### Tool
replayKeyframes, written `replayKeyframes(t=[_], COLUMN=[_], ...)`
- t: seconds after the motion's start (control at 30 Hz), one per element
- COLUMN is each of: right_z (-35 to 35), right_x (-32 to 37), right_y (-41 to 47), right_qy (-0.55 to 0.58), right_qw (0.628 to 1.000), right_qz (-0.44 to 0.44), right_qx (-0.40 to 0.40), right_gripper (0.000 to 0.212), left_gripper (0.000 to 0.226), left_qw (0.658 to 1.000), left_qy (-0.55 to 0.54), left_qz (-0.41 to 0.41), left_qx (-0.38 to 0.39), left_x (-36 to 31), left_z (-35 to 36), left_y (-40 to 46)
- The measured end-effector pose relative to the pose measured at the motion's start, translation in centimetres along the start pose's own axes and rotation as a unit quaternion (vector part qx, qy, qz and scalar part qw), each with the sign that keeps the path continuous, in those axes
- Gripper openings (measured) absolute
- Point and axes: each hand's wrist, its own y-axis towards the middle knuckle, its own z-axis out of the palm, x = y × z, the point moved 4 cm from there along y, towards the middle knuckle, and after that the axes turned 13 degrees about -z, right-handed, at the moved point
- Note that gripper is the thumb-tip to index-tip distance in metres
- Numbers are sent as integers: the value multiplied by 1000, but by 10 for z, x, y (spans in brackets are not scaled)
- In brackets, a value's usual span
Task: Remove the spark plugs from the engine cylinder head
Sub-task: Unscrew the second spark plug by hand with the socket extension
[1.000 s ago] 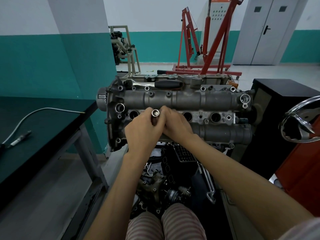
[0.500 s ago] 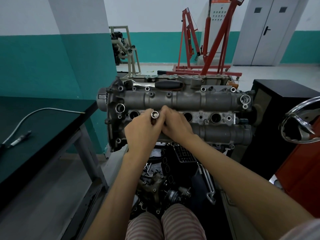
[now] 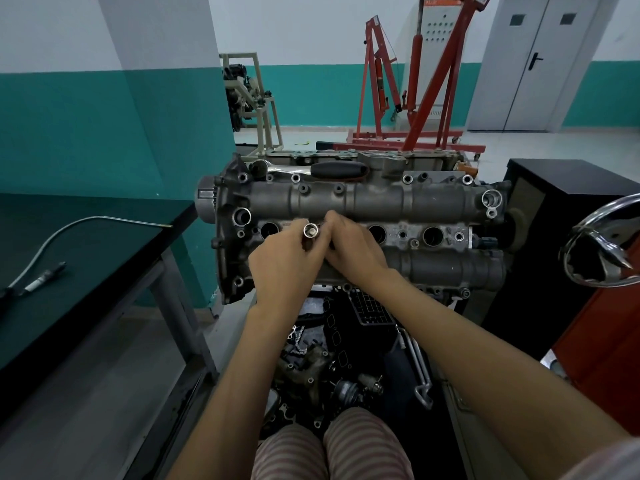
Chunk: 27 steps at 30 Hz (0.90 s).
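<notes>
Our left hand (image 3: 287, 261) grips the silver tubular socket (image 3: 310, 233) over the grey cast-metal cylinder head (image 3: 381, 199); right hand (image 3: 356, 251) touching just right, grip unclear.

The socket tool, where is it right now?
In the head view, the socket sits left of centre over the cylinder head, gripped by the left hand with the right hand touching beside it, between the spark plug wells.

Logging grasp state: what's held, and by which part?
Both hands, left hand and right hand, grip a socket tool around its shaft just below the open top end.
</notes>
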Motion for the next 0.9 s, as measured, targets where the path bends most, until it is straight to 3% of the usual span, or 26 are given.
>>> replayKeyframes(t=[0.2,0.33,0.4,0.63,0.8,0.9], right_z=[-2,-2,-1,-2,-1,-2], right_x=[10,2,3,10,5,7], right_y=[-2,0,0,-2,0,-2], right_qy=[-14,-19,-5,-16,-14,4], right_qw=[998,1000,1000,999,1000,1000], right_qz=[-57,0,-6,-48,-9,-21], right_qx=[7,9,16,18,19,15], right_gripper=[16,26,20,19,22,16], left_gripper=[27,41,45,25,46,42], left_qw=[1000,1000,1000,999,999,1000], left_qy=[-19,12,8,-25,12,2], left_qz=[-5,-12,-8,11,-23,1], left_qx=[18,11,6,27,21,14], left_x=[0,1,1,0,6,4], left_z=[3,2,1,3,5,2], left_y=[-1,2,2,0,3,1])
